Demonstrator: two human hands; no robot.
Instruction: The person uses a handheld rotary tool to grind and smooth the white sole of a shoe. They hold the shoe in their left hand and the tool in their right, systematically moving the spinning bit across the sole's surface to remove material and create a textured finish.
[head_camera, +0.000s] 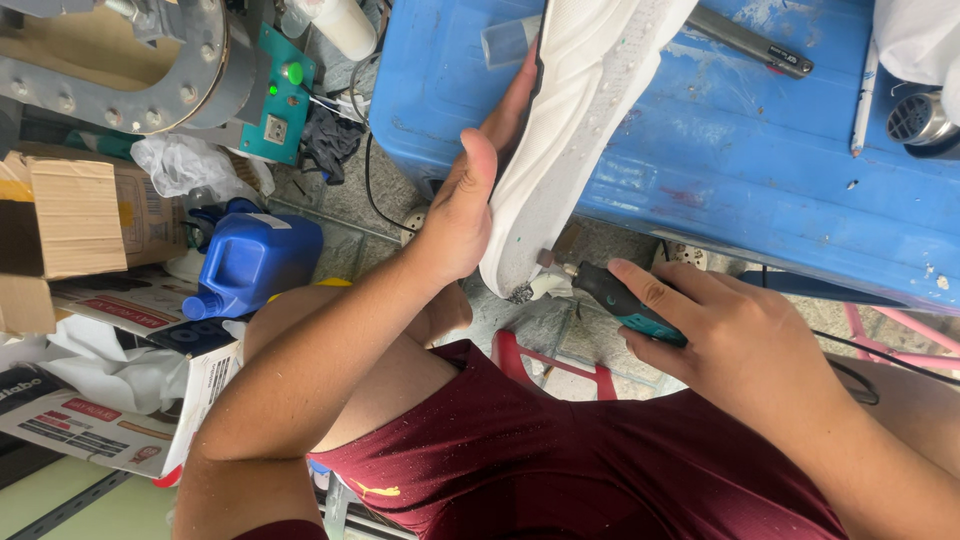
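Note:
My left hand (468, 205) grips a white shoe sole (575, 130) by its edge, holding it tilted with the upper end over the blue table (740, 150). My right hand (705, 335) holds a small black and teal rotary tool (620, 298). The tool's tip (548, 260) touches the lower end of the sole, where a dark worn spot shows. Both forearms reach up from my dark red shirt.
A blue jug (250, 262) stands on the floor at the left beside cardboard boxes (75, 215) and papers. A round metal machine with a green panel (270, 95) sits top left. A metal tool (750, 40), a pen and a silver nozzle (918, 118) lie on the table.

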